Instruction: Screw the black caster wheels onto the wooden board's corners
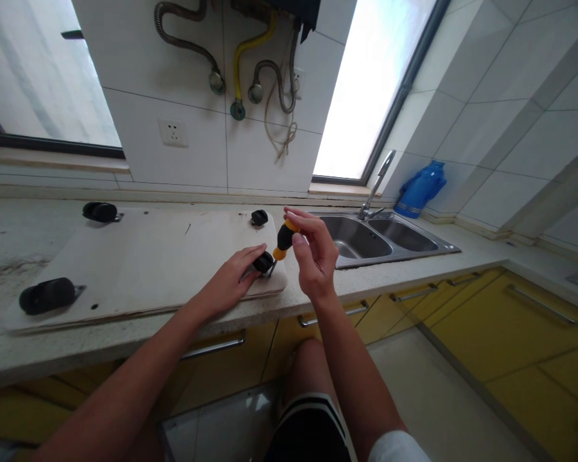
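A white board (173, 250) with rounded corners lies flat on the counter, with black caster wheels on its upper face. My left hand (231, 276) rests at the board's right end, its fingers closed around the near right caster (263, 262). In my right hand (315, 253) is a yellow and black screwdriver (285, 239), tilted, its tip down at that caster's metal bracket. The screw head under the tip is too small to make out. Behind it sits another black caster (259, 217). Two more, a far left caster (99, 212) and a near left caster (47, 296), stand at the other end.
A double steel sink (354, 237) with a faucet (376, 186) is right of the board. Beyond it a blue thermos jug (420, 188) stands against the wall. Pipes and a yellow hose (238, 67) hang above. Yellow cabinets (534, 314) with metal handles run below the counter.
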